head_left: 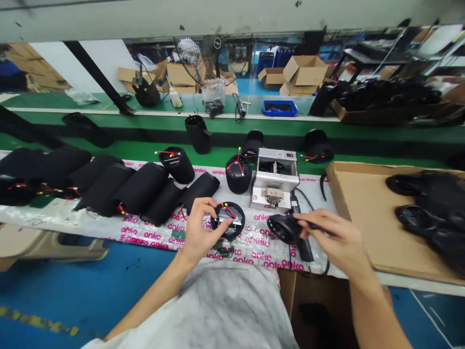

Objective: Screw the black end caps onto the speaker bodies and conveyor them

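Observation:
My left hand [203,225] is closed round the rim of a black cylinder [238,232], whose round end faces up at me. Red wires with yellow and red connectors [228,210] stick out of that end, near my thumb and fingertips. To the right, my right hand [336,237] pinches a round black plastic cap [283,229] with small holes along its rim. The cap is tilted and apart from the cylinder. Behind it stands a silver machine [274,182] with a red switch. A dark handheld tool [304,248] lies beneath the cap, partly hidden.
Several black fabric-covered cylinders [140,186] lie along the left of the bench, and others stand behind. At right, a shallow cardboard tray [366,228] holds black plastic parts [436,213]. A green conveyor belt [225,131] runs behind, with a blue bin [279,108] beyond.

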The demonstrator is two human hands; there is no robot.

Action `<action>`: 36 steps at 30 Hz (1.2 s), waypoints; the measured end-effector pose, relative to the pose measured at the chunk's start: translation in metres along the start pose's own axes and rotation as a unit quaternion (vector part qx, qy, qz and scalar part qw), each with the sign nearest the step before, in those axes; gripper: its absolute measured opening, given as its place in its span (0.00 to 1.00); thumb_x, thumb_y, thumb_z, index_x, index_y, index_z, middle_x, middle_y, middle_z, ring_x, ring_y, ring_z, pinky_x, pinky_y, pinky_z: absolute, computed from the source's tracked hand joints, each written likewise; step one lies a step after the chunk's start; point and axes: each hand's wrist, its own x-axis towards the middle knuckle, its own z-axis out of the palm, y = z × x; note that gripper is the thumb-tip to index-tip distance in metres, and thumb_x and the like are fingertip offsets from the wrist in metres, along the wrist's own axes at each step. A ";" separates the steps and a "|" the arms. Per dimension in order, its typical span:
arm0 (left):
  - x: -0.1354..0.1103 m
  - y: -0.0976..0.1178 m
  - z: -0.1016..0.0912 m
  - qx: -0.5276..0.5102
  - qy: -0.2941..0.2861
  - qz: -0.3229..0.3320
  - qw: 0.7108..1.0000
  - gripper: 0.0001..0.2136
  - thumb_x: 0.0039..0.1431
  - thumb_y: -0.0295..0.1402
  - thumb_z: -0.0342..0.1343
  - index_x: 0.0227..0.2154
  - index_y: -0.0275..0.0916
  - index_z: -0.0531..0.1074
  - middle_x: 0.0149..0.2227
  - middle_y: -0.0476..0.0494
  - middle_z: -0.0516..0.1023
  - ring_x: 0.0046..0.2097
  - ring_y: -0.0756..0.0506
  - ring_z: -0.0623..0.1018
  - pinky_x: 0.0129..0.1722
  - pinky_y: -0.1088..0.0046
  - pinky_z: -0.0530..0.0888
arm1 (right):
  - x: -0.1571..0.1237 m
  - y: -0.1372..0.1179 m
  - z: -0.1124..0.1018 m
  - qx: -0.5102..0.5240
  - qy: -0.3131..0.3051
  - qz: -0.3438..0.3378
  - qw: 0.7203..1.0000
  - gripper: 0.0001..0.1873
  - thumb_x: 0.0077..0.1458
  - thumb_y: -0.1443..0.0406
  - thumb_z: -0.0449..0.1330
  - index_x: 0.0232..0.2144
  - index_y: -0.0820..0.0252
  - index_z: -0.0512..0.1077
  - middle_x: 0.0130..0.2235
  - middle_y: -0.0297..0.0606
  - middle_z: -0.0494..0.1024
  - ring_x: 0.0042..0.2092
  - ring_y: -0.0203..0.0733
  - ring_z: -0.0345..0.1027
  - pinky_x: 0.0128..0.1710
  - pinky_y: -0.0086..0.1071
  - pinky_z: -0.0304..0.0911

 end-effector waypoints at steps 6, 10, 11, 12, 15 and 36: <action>-0.005 0.023 -0.002 0.126 -0.008 0.000 0.992 0.09 0.75 0.37 0.60 0.39 0.42 0.82 0.48 0.41 0.74 0.51 0.41 0.80 0.56 0.59 0.79 | -0.052 0.009 0.078 -0.009 -0.034 -0.103 0.994 0.20 0.70 0.74 0.56 0.52 0.54 0.84 0.46 0.43 0.83 0.46 0.49 0.80 0.46 0.43 0.80; 0.000 0.036 0.008 0.178 0.006 -0.011 0.984 0.09 0.72 0.42 0.64 0.41 0.43 0.84 0.47 0.41 0.77 0.51 0.39 0.81 0.57 0.56 0.77 | -0.081 0.013 0.106 0.013 -0.061 -0.088 0.994 0.17 0.65 0.77 0.57 0.48 0.58 0.80 0.47 0.47 0.80 0.50 0.54 0.77 0.49 0.49 0.80; 0.001 0.038 0.012 0.194 0.013 -0.013 0.981 0.09 0.70 0.42 0.67 0.41 0.43 0.84 0.47 0.41 0.78 0.51 0.39 0.82 0.58 0.54 0.76 | -0.085 0.014 0.110 0.018 -0.067 -0.077 0.995 0.17 0.63 0.77 0.57 0.47 0.58 0.79 0.48 0.47 0.79 0.50 0.55 0.76 0.49 0.50 0.80; 0.003 0.041 0.015 0.209 0.020 -0.014 0.978 0.08 0.68 0.42 0.68 0.40 0.44 0.84 0.47 0.42 0.79 0.51 0.38 0.82 0.59 0.54 0.75 | -0.087 0.015 0.112 0.024 -0.074 -0.065 0.995 0.16 0.63 0.77 0.58 0.47 0.57 0.79 0.48 0.47 0.78 0.51 0.55 0.75 0.50 0.51 0.79; 0.006 0.045 0.022 0.222 0.027 0.000 0.975 0.06 0.69 0.39 0.68 0.38 0.44 0.84 0.45 0.44 0.84 0.50 0.39 0.84 0.58 0.55 0.76 | -0.086 0.013 0.112 0.030 -0.088 -0.017 0.996 0.13 0.65 0.70 0.64 0.51 0.55 0.77 0.54 0.48 0.74 0.56 0.58 0.72 0.56 0.54 0.78; 0.024 0.030 0.007 -0.015 -0.063 0.038 0.997 0.02 0.71 0.29 0.68 0.40 0.42 0.82 0.39 0.48 0.89 0.43 0.45 0.86 0.49 0.63 0.74 | -0.045 0.003 0.132 -0.059 -0.053 0.273 0.959 0.26 0.61 0.53 0.65 0.56 0.61 0.77 0.51 0.53 0.77 0.56 0.70 0.67 0.62 0.69 0.66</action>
